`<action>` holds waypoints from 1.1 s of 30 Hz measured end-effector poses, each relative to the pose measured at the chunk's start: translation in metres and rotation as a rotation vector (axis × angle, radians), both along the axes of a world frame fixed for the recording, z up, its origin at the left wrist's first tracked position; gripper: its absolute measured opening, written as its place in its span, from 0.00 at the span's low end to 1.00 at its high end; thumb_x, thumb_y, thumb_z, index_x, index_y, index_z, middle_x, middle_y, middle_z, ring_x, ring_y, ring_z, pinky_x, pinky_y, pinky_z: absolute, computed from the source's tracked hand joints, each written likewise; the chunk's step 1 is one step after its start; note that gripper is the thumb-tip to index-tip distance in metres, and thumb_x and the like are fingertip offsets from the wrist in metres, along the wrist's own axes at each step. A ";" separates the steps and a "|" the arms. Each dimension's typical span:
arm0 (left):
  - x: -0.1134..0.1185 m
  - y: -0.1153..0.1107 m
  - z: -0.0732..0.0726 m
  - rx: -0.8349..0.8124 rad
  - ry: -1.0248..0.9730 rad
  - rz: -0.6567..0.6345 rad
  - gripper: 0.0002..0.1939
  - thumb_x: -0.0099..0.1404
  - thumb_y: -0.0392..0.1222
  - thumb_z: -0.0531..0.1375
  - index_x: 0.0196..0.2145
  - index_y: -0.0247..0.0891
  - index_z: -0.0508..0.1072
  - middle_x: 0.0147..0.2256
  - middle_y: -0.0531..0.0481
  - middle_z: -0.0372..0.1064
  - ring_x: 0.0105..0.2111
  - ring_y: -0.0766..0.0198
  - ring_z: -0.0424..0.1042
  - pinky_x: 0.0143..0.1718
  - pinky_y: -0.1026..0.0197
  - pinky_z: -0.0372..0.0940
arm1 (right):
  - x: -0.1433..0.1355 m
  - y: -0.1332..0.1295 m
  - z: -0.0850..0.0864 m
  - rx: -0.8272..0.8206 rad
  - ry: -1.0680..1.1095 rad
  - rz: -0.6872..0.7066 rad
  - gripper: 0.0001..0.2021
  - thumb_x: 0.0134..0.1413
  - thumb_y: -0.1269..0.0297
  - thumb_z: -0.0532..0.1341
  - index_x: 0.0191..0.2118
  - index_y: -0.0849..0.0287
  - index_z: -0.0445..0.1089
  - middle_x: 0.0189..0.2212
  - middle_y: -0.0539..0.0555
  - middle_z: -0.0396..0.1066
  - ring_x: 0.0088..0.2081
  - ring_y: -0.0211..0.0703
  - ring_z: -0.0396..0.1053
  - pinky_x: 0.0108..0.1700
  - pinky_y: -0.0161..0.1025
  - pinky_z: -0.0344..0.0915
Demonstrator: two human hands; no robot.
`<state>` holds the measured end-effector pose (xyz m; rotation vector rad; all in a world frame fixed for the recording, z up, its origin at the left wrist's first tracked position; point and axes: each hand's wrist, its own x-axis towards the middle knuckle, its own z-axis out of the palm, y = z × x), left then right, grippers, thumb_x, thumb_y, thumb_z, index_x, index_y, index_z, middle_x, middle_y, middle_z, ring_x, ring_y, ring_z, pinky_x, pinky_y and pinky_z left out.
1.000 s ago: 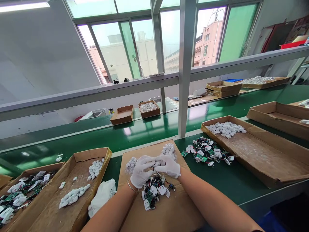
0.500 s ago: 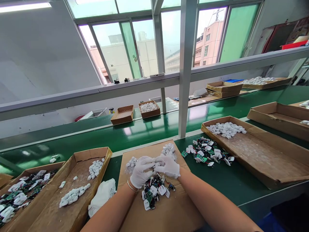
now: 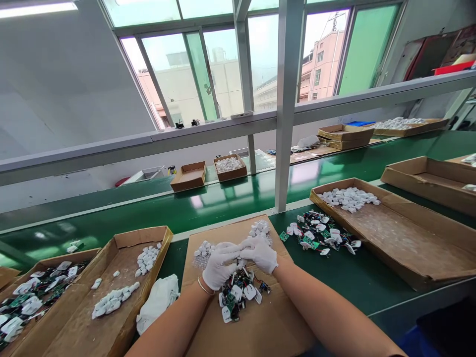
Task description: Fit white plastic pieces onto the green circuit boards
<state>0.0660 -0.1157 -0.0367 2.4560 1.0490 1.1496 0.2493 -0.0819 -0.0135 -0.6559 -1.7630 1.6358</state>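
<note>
My left hand (image 3: 220, 266) and my right hand (image 3: 260, 254), both in white gloves, meet fingertip to fingertip over a cardboard sheet (image 3: 267, 317). Their fingers are closed around a small white piece, mostly hidden by the gloves. Just below them lies a heap of circuit boards with white plastic parts and wires (image 3: 240, 293). Beyond the right hand sits a pile of small white plastic pieces (image 3: 260, 229). Another cluster of white pieces (image 3: 203, 249) rests by the left hand, on what looks like clear bubbly plastic.
At left stand a cardboard tray with white pieces (image 3: 124, 327) and a box of circuit assemblies (image 3: 29, 297). A white cloth (image 3: 158, 302) lies beside the sheet. To the right are a loose pile of boards (image 3: 320, 233) and a large cardboard tray (image 3: 394, 233). A metal post (image 3: 284, 109) rises ahead.
My fingers have shifted slightly around the small white piece, and the right hand's fingers reach further over it. The piles and trays have stayed in place.
</note>
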 end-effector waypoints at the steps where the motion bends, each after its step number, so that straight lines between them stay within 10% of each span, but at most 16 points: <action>1: 0.000 0.000 -0.001 -0.023 -0.040 0.034 0.12 0.61 0.42 0.64 0.43 0.44 0.78 0.45 0.44 0.76 0.44 0.55 0.73 0.46 0.51 0.69 | 0.000 0.000 0.000 -0.023 0.040 0.017 0.15 0.46 0.54 0.64 0.33 0.63 0.75 0.26 0.54 0.73 0.27 0.39 0.67 0.31 0.37 0.64; 13: -0.008 -0.007 0.009 -0.017 0.014 0.127 0.35 0.56 0.51 0.66 0.59 0.41 0.63 0.59 0.37 0.61 0.58 0.46 0.61 0.57 0.40 0.58 | 0.002 -0.001 -0.002 -0.313 0.218 0.013 0.20 0.29 0.64 0.74 0.33 0.64 0.73 0.23 0.49 0.71 0.25 0.36 0.67 0.31 0.36 0.63; 24: 0.003 -0.010 0.021 0.217 0.095 0.127 0.18 0.60 0.43 0.64 0.49 0.44 0.74 0.46 0.45 0.75 0.46 0.54 0.70 0.48 0.49 0.65 | -0.005 -0.010 0.000 -0.029 0.057 -0.136 0.12 0.30 0.66 0.71 0.26 0.63 0.73 0.20 0.48 0.69 0.24 0.36 0.61 0.26 0.33 0.57; 33: 0.003 -0.012 0.005 0.102 -0.115 0.102 0.25 0.54 0.61 0.65 0.44 0.42 0.77 0.44 0.41 0.76 0.45 0.49 0.71 0.47 0.46 0.66 | -0.004 -0.009 -0.004 -0.140 0.222 0.086 0.16 0.44 0.51 0.66 0.26 0.61 0.71 0.24 0.50 0.69 0.28 0.38 0.63 0.32 0.36 0.60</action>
